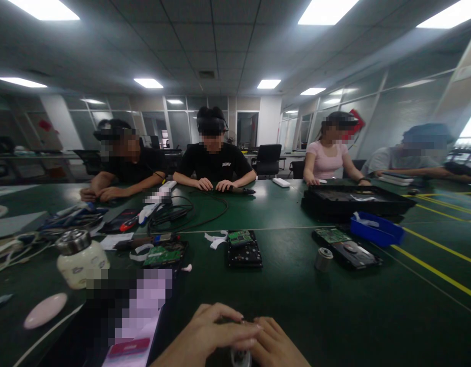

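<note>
Left hand (pixel 204 334): wrist cut off by the picture's bottom edge; fingers cover whatever lies beneath.
Right hand (pixel 271 344): lower part lost below the frame, partly overlapped by the left.
Small round silvery object (pixel 241 357): between both hands at the green table's (pixel 296 300) near edge; mostly hidden, kind unclear.
Dark flat item (pixel 132 311): near-left of the table, surface blurred into blocks, unreadable.
Grip: not discernible for either hand.

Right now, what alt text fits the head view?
Both hands, left hand and right hand, close together over a small round metal part at the near edge of a green table. Hard drives lie ahead; four people sit opposite.
</note>
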Available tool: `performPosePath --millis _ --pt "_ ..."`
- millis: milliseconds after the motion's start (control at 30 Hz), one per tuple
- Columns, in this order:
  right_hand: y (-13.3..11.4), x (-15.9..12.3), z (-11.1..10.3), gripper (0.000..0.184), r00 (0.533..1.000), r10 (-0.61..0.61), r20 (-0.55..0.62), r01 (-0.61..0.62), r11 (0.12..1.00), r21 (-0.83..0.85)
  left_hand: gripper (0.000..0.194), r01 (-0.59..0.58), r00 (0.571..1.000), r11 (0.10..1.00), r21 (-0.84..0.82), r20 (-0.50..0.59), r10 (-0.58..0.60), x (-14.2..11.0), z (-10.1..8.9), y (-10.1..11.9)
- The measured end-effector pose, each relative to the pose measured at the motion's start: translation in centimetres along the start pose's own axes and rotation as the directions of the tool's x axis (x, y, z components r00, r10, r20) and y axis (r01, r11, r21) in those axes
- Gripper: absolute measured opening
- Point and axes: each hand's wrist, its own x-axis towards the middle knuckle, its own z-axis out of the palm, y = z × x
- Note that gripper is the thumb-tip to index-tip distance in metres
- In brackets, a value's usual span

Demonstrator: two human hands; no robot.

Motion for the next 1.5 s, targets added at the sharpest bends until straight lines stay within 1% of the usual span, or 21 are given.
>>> performPosePath --millis 33,100,200,267,367,467,500,567,667,700,767,833,900,1000,1100,1200,1267,1367,1400,1433,1500 --pt "0.0 0.0 0.0 0.033 1.0 -0.002 0.014 0.002 1.0 0.002 0.059 0.008 1.0 1.0 0.002 0.0 -0.008 0.1 0.0 0.0" --pt "0.0 0.1 -0.1 0.037 1.0 0.001 0.018 -0.001 1.0 0.021 0.057 0.072 0.996 0.997 0.02 -0.05 -0.071 0.3 -0.1 0.2" --pt "0.0 0.0 -0.1 0.043 0.998 0.001 -0.062 0.003 0.999 0.053 0.056 0.202 0.973 0.978 0.046 -0.121 -0.195 0.7 -0.4 0.5" --pt "0.0 -0.1 0.1 0.036 0.998 0.001 -0.058 0.001 0.999 0.046 0.056 0.224 0.969 0.974 0.041 -0.117 -0.218 0.8 -0.5 0.7" --pt "0.0 -0.3 0.4 0.021 0.999 0.032 0.026 -0.032 0.999 0.009 0.059 0.166 0.984 0.986 0.008 -0.066 -0.165 0.7 -0.5 0.8" --pt "0.0 -0.3 0.3 0.022 0.997 0.045 0.058 -0.046 0.999 0.015 0.053 0.086 0.996 0.996 0.004 -0.006 -0.086 0.6 -0.4 0.8" --pt "0.0 -0.3 0.2 0.026 0.998 0.04 0.056 -0.042 0.999 0.03 0.051 0.086 0.996 0.996 0.016 -0.011 -0.086 0.6 -0.4 0.8" --pt "-0.1 -0.2 0.0 0.032 0.999 0.03 0.031 -0.032 0.998 0.058 0.049 0.139 0.989 0.989 0.056 -0.06 -0.135 0.7 -0.4 0.8" --pt "-0.2 0.0 -0.4 0.032 0.999 0.023 0.026 -0.024 0.998 0.062 0.05 0.226 0.969 0.967 0.116 -0.128 -0.211 0.7 -0.4 0.9" --pt "-0.1 0.0 -0.4 0.029 0.999 0.024 0.048 -0.026 0.998 0.054 0.05 0.227 0.969 0.966 0.124 -0.132 -0.21 0.7 -0.3 0.9" --pt "-0.1 0.0 -0.3 0.027 0.997 0.033 0.075 -0.035 0.999 0.032 0.051 0.183 0.979 0.976 0.116 -0.109 -0.171 0.7 -0.3 0.9" --pt "0.0 -0.1 0.0 0.029 0.998 0.028 0.049 -0.028 1.0 0.009 0.052 0.104 0.993 0.99 0.094 -0.06 -0.099 0.6 -0.2 0.9" --pt "0.1 -0.2 0.2 0.033 1.0 0.022 -0.002 -0.022 1.0 0.01 0.052 0.062 0.998 0.993 0.096 -0.033 -0.059 0.7 -0.3 0.9" --pt "0.0 -0.1 0.0 0.035 0.999 0.03 -0.013 -0.03 0.999 0.045 0.05 0.126 0.99 0.98 0.153 -0.077 -0.115 0.9 -0.5 1.0" --pt "-0.2 0.0 -0.3 0.031 0.999 0.021 0.039 -0.023 0.999 0.049 0.05 0.172 0.982 0.97 0.174 -0.106 -0.155 0.9 -0.7 1.1" --pt "-0.1 0.1 -0.4 0.033 0.998 0.03 0.057 -0.033 0.998 0.044 0.056 0.131 0.989 0.978 0.161 -0.086 -0.119 0.7 -0.5 1.0" --pt "0.0 0.0 -0.2 0.036 0.999 0.033 0.023 -0.034 0.999 0.039 0.058 0.08 0.996 0.984 0.157 -0.057 -0.072 0.5 -0.2 0.8" --pt "0.1 -0.2 0.1 0.037 1.0 0.022 0.001 -0.022 0.999 0.032 0.047 -0.007 1.0 0.99 0.14 -0.023 0.01 0.5 -0.1 0.5" --pt "0.1 -0.2 0.1 0.037 1.0 0.022 0.006 -0.022 0.999 0.034 0.045 -0.011 1.0 0.991 0.137 -0.02 0.014 0.6 -0.1 0.5" --pt "0.0 -0.2 0.0 0.038 1.0 0.024 0.018 -0.025 0.999 0.042 0.045 0.009 1.0 0.99 0.14 -0.027 -0.005 0.6 -0.1 0.5" --pt "0.0 -0.1 -0.2 0.038 0.999 0.031 0.03 -0.033 0.998 0.062 0.047 0.099 0.994 0.982 0.162 -0.057 -0.091 0.8 -0.1 0.7"
